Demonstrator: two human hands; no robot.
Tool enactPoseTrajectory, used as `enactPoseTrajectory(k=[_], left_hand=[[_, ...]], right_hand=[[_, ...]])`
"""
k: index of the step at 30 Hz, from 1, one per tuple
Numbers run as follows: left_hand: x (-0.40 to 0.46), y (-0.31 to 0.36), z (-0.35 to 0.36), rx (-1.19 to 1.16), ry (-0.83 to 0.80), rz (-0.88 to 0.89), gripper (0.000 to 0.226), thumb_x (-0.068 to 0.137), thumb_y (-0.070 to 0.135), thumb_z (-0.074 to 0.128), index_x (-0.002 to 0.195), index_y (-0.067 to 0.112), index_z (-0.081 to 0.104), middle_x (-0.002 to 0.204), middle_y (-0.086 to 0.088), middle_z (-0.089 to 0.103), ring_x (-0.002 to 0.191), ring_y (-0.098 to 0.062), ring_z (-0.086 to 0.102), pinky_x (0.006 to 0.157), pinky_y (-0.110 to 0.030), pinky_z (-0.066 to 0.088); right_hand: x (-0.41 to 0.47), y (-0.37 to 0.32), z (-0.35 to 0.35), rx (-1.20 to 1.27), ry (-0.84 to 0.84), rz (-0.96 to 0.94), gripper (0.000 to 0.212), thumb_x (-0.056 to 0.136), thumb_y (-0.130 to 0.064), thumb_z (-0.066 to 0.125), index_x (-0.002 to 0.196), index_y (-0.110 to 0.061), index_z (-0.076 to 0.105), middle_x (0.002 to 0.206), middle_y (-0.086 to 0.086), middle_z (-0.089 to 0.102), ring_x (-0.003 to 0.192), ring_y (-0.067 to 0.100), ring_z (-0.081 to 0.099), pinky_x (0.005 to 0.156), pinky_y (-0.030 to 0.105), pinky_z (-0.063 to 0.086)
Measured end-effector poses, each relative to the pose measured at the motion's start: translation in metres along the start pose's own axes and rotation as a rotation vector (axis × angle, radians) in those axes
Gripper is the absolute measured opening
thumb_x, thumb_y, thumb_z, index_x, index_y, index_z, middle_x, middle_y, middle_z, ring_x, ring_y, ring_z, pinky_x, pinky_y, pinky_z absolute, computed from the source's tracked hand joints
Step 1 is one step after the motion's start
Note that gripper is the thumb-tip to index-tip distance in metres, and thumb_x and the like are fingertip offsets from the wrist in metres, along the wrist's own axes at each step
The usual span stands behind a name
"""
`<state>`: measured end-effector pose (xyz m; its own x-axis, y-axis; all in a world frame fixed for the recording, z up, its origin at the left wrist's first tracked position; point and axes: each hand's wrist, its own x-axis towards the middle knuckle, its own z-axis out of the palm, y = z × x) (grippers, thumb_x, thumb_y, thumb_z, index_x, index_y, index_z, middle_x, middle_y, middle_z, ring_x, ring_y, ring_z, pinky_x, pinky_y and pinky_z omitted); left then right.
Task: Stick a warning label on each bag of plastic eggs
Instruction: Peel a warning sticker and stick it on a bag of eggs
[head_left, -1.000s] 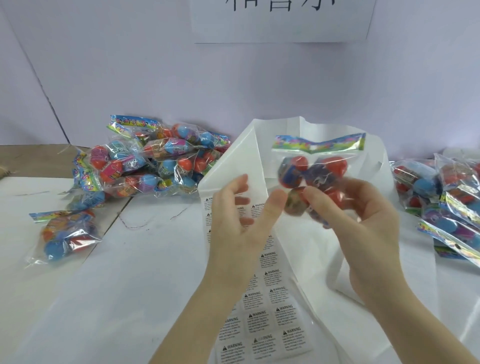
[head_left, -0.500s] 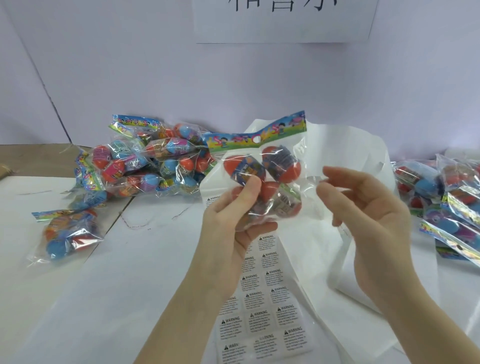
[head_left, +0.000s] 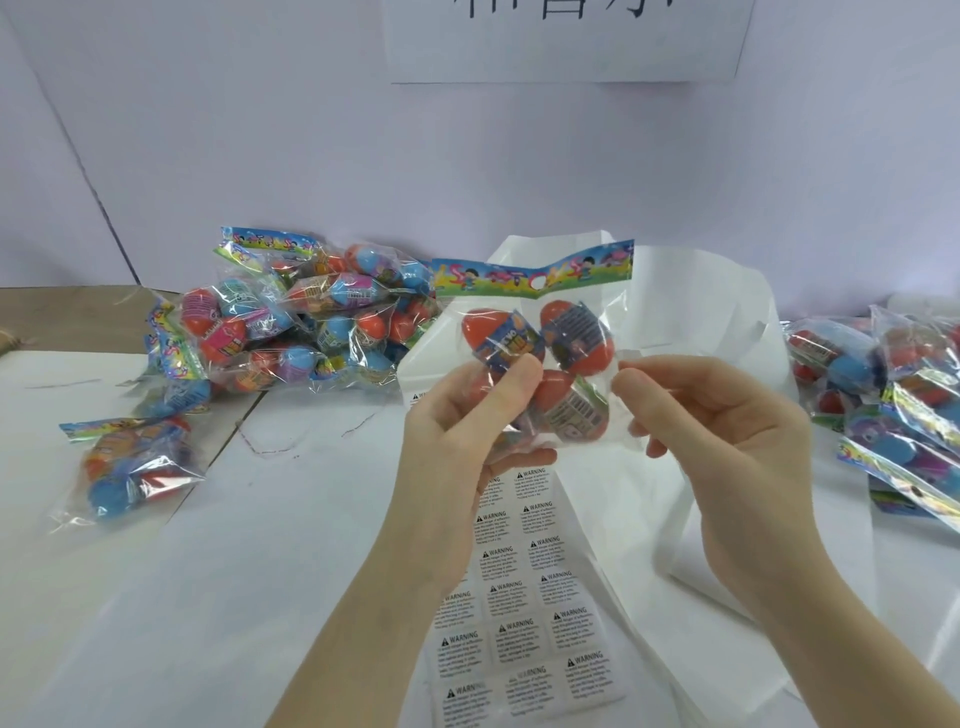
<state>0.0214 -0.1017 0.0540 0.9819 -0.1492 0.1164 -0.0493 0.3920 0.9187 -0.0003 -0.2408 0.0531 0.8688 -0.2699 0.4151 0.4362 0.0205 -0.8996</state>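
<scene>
Head view: L hand (head_left: 457, 415) grips egg bag (head_left: 540, 364), held up mid-frame.
R hand (head_left: 727, 441): pinches clear label (head_left: 626, 361) at bag's R edge.
Around: label sheet (head_left: 524, 613) below; glossy bag piles L (head_left: 291, 322), R (head_left: 893, 395).

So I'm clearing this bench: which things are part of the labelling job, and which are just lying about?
In the job:
held bag of eggs
left hand
right hand
warning label sheet
left pile of bags
right pile of bags

Lying about:
white plastic bag
wall sign
</scene>
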Motion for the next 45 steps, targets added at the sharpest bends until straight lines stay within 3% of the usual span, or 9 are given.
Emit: enactPoseTrajectory(k=[9,19,23,25,29,33,36,40,45], left_hand=[[0.001,-0.005,-0.002,0.060,-0.018,0.020,0.017,0.066,0.019,0.069,0.082,0.016,0.070,0.078,-0.002,0.074,0.064,-0.011,0.069,0.056,-0.018,0.052],[0.001,-0.004,-0.004,-0.159,-0.149,-0.103,0.018,0.075,0.021,0.062,0.081,0.013,0.077,0.086,-0.007,0.073,0.076,-0.018,0.069,0.065,-0.028,0.057],[0.002,-0.002,-0.006,-0.136,-0.218,-0.101,0.033,0.078,0.023,0.050,0.097,0.010,0.075,0.097,-0.006,0.073,0.086,-0.016,0.070,0.072,-0.027,0.057],[0.001,-0.002,-0.005,0.007,-0.226,-0.073,0.034,0.082,0.025,0.047,0.103,0.015,0.072,0.099,-0.003,0.074,0.090,-0.014,0.069,0.072,-0.024,0.056],[0.001,-0.008,-0.001,0.325,-0.077,0.028,0.024,0.091,0.022,0.051,0.111,0.028,0.063,0.105,0.008,0.072,0.092,-0.006,0.067,0.072,-0.018,0.053],[0.001,-0.013,-0.001,0.454,0.236,0.234,0.015,0.076,0.026,0.073,0.085,0.036,0.066,0.081,0.014,0.071,0.068,-0.008,0.065,0.059,-0.021,0.053],[-0.002,-0.016,0.000,0.556,0.284,0.386,0.019,0.076,0.020,0.075,0.074,0.037,0.068,0.073,0.016,0.070,0.059,-0.007,0.063,0.060,-0.020,0.053],[0.000,-0.017,-0.001,0.539,0.267,0.360,0.024,0.079,0.016,0.072,0.084,0.039,0.065,0.066,0.011,0.067,0.056,-0.007,0.059,0.059,-0.015,0.049],[-0.002,-0.016,0.002,0.564,0.292,0.397,0.022,0.079,0.013,0.072,0.076,0.034,0.068,0.066,0.008,0.068,0.053,-0.001,0.055,0.056,-0.011,0.046]], right_hand=[[0.000,-0.002,-0.001,-0.013,0.027,-0.043,0.008,0.066,-0.029,0.072,0.067,-0.037,0.073,0.067,-0.017,0.067,0.059,-0.002,0.050,0.054,0.010,0.038],[0.006,0.001,-0.005,0.008,0.092,0.205,0.011,0.065,-0.035,0.071,0.066,-0.025,0.074,0.066,-0.010,0.069,0.054,0.002,0.057,0.050,0.012,0.042],[0.005,0.001,-0.004,0.006,-0.109,0.372,0.065,0.049,-0.043,0.076,0.106,-0.015,0.066,0.083,0.000,0.074,0.071,0.010,0.068,0.058,0.016,0.050],[0.005,0.001,-0.005,0.057,-0.191,0.464,0.061,0.051,-0.040,0.073,0.103,-0.010,0.066,0.086,0.005,0.074,0.070,0.012,0.067,0.057,0.016,0.050],[0.008,0.003,-0.009,0.164,-0.153,0.485,0.032,0.047,-0.030,0.075,0.073,-0.011,0.072,0.073,0.007,0.072,0.063,0.011,0.065,0.055,0.015,0.050],[0.008,0.006,-0.009,0.140,-0.069,0.381,0.048,0.043,-0.027,0.077,0.086,-0.009,0.069,0.076,0.006,0.072,0.066,0.012,0.066,0.058,0.017,0.051],[0.006,0.005,-0.007,0.125,-0.050,0.314,0.036,0.041,-0.028,0.078,0.075,-0.016,0.073,0.076,0.004,0.073,0.066,0.012,0.064,0.060,0.017,0.051],[0.005,0.005,-0.005,0.112,-0.052,0.296,0.034,0.040,-0.031,0.079,0.073,-0.026,0.075,0.075,0.003,0.072,0.068,0.016,0.062,0.062,0.017,0.051],[0.005,0.005,-0.005,0.110,0.006,0.272,0.042,0.037,-0.029,0.078,0.076,-0.016,0.071,0.073,0.005,0.070,0.066,0.016,0.061,0.060,0.018,0.050]])
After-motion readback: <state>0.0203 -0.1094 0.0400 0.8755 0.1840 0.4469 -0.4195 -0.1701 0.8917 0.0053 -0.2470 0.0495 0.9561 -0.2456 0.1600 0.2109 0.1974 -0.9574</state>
